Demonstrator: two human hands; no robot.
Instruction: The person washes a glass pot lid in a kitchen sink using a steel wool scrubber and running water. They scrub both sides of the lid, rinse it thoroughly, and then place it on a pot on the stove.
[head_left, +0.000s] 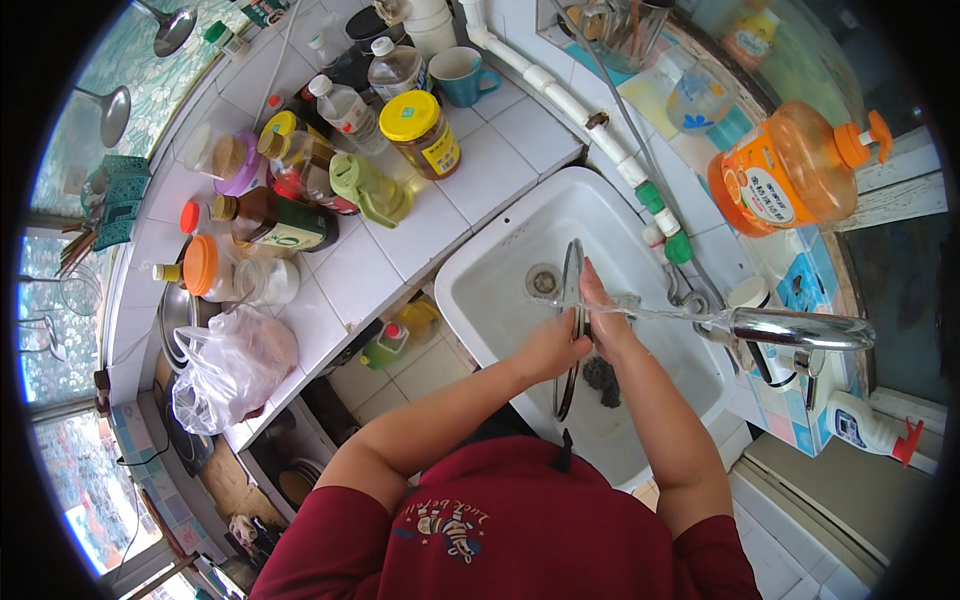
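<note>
A glass pot lid with a metal rim (569, 262) is held on edge above the white sink (487, 300). My left hand (551, 346) grips it near its middle, by a dark knob or fitting. On the lid's other side is my right hand (606, 319), fingers stretched along it and close together; its palm side is hidden. Water runs from the chrome faucet (802, 328) across my right hand and the lid. Below, a dark scouring pad (602, 381) lies in the basin, and the drain (543, 281) shows beyond the lid.
On the tiled counter (420, 247) left of the sink stand bottles, a yellow-lidded jar (420, 135), a green pitcher (371, 189) and a teal mug (463, 76). A plastic bag (236, 367) sits nearer. An orange pump bottle (787, 172) and a spray bottle (862, 427) are at right.
</note>
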